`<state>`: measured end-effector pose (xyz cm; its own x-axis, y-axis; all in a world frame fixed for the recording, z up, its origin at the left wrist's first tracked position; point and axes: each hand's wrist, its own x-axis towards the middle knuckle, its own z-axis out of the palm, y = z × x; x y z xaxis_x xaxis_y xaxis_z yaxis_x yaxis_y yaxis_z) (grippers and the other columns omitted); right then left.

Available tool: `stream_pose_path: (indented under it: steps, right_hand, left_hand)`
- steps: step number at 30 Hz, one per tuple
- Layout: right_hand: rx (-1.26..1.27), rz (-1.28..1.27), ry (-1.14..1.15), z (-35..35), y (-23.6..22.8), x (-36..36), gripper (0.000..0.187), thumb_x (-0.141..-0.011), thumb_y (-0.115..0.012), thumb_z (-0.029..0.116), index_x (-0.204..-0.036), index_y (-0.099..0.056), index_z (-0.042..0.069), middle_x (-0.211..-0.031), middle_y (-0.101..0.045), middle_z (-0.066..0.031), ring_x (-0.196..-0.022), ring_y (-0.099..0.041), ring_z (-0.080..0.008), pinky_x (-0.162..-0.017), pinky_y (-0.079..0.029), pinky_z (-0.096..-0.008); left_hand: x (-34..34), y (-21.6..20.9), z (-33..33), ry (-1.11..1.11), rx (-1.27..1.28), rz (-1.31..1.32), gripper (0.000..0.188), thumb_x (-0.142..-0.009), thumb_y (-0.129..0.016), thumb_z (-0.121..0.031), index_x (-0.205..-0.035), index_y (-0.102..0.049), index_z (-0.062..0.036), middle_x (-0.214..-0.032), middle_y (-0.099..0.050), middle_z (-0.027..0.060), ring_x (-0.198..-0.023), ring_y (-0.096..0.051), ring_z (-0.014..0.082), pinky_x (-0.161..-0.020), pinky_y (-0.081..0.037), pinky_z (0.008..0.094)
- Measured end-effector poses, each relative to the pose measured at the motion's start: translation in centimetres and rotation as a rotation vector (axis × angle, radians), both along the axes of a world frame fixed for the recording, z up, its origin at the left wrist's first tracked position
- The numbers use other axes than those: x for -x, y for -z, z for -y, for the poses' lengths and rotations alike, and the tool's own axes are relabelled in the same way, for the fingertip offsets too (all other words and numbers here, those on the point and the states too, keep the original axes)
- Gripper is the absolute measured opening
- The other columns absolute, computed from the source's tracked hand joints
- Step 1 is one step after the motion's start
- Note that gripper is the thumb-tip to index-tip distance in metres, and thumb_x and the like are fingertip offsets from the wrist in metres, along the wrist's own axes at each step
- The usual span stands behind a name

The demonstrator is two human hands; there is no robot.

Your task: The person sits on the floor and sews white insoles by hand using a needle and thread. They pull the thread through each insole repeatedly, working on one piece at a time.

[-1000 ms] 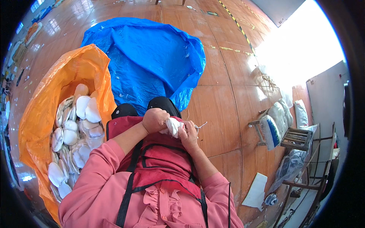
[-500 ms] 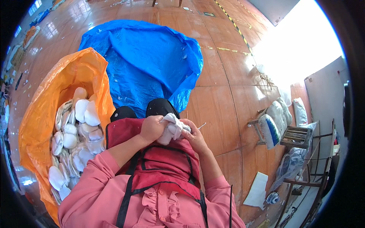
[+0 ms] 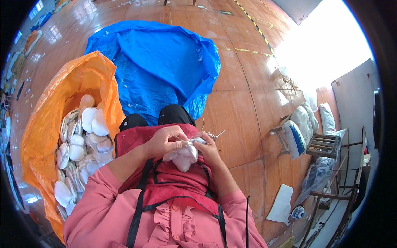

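A soft white cloth bundle (image 3: 182,159), puffy and lobed, hangs over my lap between both hands. Its upper edge is pinched by the closed fingers of my left hand (image 3: 166,141). Close by on the right, the thumb and fingers of my right hand (image 3: 206,149) grip the same edge. A thin white cord (image 3: 216,135) sticks out past the right hand. Beneath the bundle lies my red apron (image 3: 182,182) with black trim. What kind of piece the bundle is, I cannot make out.
At my left stands an orange plastic bag (image 3: 43,124) holding many white rounded pads (image 3: 77,152). A large blue plastic sack (image 3: 153,62) lies spread ahead of my knees. To the right are a wooden stool (image 3: 322,145), cushions (image 3: 294,138), a white sheet (image 3: 280,203) and a metal frame (image 3: 335,196).
The bundle has turned so its puffy part hangs downward. My left hand has shifted right and lower, with its fingers now over the bundle's upper edge.
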<state>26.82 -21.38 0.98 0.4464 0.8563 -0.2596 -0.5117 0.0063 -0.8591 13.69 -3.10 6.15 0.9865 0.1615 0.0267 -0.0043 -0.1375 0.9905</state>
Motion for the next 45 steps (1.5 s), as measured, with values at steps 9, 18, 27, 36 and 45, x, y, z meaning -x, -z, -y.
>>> stream_pose_path:
  steps: [9, 18, 27, 36, 45]
  right_hand:
    - [0.101, 0.22, 0.243, -0.9, 0.1, 2.7, 0.01, -0.091, -0.069, 0.012, -0.096, -0.065, 0.005, -0.085, -0.065, 0.0002, -0.076, -0.057, -0.0063, -0.066, -0.047, -0.0225]
    - [0.116, -0.131, 0.245, 0.2, 2.1, 3.8, 0.011, -0.094, -0.065, 0.014, -0.098, -0.067, 0.003, -0.086, -0.067, -0.0029, -0.075, -0.06, -0.0089, -0.066, -0.049, -0.0245]
    - [0.338, 0.269, 0.199, -1.5, -2.3, 2.4, 0.022, -0.091, -0.07, 0.022, -0.098, -0.069, 0.002, -0.085, -0.07, -0.0043, -0.075, -0.063, -0.0103, -0.067, -0.051, -0.0267]
    - [0.386, 0.639, 0.089, -2.1, -3.1, 1.2, 0.025, -0.091, -0.069, 0.025, -0.095, -0.07, 0.001, -0.077, -0.069, -0.006, -0.069, -0.061, -0.0102, -0.062, -0.05, -0.0274]
    - [0.322, 0.197, 0.121, -1.5, -1.0, 1.1, 0.023, -0.093, -0.068, 0.025, -0.095, -0.069, 0.002, -0.08, -0.067, -0.0025, -0.069, -0.059, -0.0086, -0.059, -0.047, -0.0252]
  left_hand:
    - [-0.3, 0.3, 1.5, -0.022, -0.272, 0.053, 0.016, -0.082, -0.074, -0.011, -0.084, -0.06, -0.0043, -0.082, -0.058, 0.0074, -0.074, -0.057, 0.0207, -0.065, -0.047, 0.0333]
    - [1.9, 1.2, 3.0, 0.211, -0.726, 0.448, 0.018, -0.066, -0.069, -0.009, -0.082, -0.06, -0.0077, -0.082, -0.058, 0.0089, -0.071, -0.057, 0.0306, -0.063, -0.047, 0.0422]
    - [0.7, -1.0, 2.5, -0.06, -0.76, 0.409, 0.027, -0.076, -0.075, -0.026, -0.081, -0.059, -0.0048, -0.086, -0.06, 0.0122, -0.082, -0.059, 0.0322, -0.073, -0.049, 0.0413]
    - [0.4, -2.3, 3.8, -0.076, -0.91, 0.063, 0.041, -0.071, -0.077, -0.026, -0.097, -0.057, -0.002, -0.093, -0.056, 0.0145, -0.091, -0.055, 0.0321, -0.083, -0.046, 0.042]
    - [0.6, 0.4, 2.7, 0.019, -0.795, 0.312, 0.024, -0.072, -0.073, -0.013, -0.09, -0.058, -0.0067, -0.089, -0.055, 0.0108, -0.084, -0.055, 0.032, -0.075, -0.047, 0.0431]
